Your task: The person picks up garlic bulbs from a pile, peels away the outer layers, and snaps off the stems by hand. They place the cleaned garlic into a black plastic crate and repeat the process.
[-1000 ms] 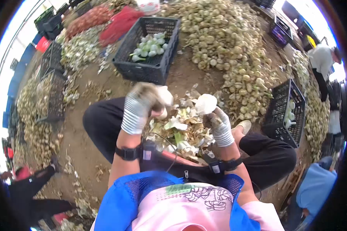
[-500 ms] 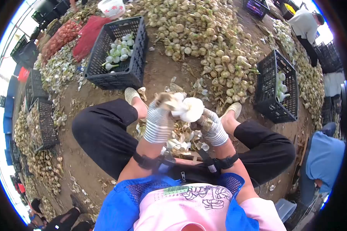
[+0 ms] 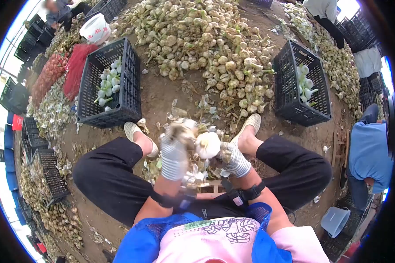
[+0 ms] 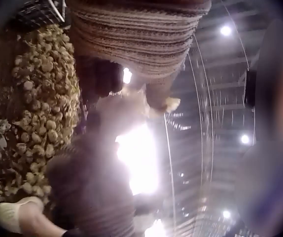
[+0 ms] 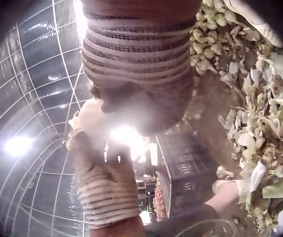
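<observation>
Both hands wear striped, soiled gloves and meet between the knees. A white garlic bulb (image 3: 207, 145) lies between them in the head view. My right hand (image 3: 233, 158) grips the bulb from its right side. Blurred by motion, my left hand (image 3: 175, 151) has its fingers curled at the bulb's left side, pinching pale outer skin. In the right wrist view the bulb (image 5: 90, 114) shows pale between the right hand (image 5: 141, 98) and the left hand (image 5: 104, 182). Glare and blur hide most fingertips in the left wrist view, where the left hand (image 4: 131, 44) hangs at the top.
Black crates with peeled bulbs stand at front left (image 3: 134, 98) and front right (image 3: 289, 105). A heap of unpeeled garlic (image 3: 206, 39) lies beyond. Peel scraps (image 3: 193, 173) cover the ground under the hands. A white bucket (image 3: 95, 30), red net sacks (image 3: 77, 70) and other people surround the spot.
The head view has shifted, showing the crates lower and further left. Both hands, apart one second ago, have come together around the bulb, and the left hand has shifted slightly off its face.
</observation>
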Demonstrator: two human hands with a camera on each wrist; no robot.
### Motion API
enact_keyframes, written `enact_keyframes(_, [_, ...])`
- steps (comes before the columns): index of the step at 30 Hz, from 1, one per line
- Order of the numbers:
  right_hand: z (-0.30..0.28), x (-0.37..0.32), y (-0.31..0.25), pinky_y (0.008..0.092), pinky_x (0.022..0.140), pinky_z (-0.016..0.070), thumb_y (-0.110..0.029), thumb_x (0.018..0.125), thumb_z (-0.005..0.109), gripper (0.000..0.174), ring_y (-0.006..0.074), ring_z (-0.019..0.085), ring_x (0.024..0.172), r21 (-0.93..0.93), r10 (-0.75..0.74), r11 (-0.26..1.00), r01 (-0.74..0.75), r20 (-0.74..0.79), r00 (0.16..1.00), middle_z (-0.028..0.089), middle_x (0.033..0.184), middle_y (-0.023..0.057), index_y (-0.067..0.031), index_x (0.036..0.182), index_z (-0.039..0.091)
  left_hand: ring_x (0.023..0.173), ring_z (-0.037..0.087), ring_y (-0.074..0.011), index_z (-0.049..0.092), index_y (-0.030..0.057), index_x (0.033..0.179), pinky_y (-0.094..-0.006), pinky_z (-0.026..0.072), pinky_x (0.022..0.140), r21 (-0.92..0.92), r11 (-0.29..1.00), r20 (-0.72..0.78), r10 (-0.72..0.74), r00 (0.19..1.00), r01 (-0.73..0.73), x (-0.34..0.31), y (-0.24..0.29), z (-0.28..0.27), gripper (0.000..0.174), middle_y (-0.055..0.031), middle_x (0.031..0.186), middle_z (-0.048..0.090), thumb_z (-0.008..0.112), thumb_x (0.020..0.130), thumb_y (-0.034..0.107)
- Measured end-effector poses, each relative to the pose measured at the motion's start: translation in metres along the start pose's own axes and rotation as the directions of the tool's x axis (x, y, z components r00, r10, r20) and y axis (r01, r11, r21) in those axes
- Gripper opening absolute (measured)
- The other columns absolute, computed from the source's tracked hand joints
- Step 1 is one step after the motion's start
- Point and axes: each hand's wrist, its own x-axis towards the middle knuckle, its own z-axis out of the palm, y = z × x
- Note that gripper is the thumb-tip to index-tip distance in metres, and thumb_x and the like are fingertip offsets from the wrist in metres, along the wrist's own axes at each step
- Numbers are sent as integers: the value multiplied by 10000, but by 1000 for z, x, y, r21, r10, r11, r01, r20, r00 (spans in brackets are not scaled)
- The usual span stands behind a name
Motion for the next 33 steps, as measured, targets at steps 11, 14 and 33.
enact_keyframes(11, [-90,17,-127,349,840,469,-333,813,615,581,207,571,918,457,-719,586,669,-88,689,562,1085,104,-61,1275,393,595,524,-59,591,58,918,-198,432,474,647,761,229,-249,941,43,12,-65,-25,102,-24,774,590,542,863,128])
enact_keyframes(14, [-172,68,-145,366,832,467,-244,826,597,387,198,568,919,37,-476,842,538,-418,774,591,1072,76,-93,1171,507,785,567,-149,601,19,828,-282,479,692,829,521,400,-300,866,-202,18,-78,-45,151,-65,835,606,592,828,169])
enact_keyframes(33, [-294,242,-140,302,701,450,-245,849,565,227,173,545,824,-702,-586,678,219,-336,737,586,915,42,-58,976,592,1032,513,-289,452,69,1208,-367,404,913,748,598,-155,-263,952,287,45,-38,-78,564,-160,1141,514,669,726,264])
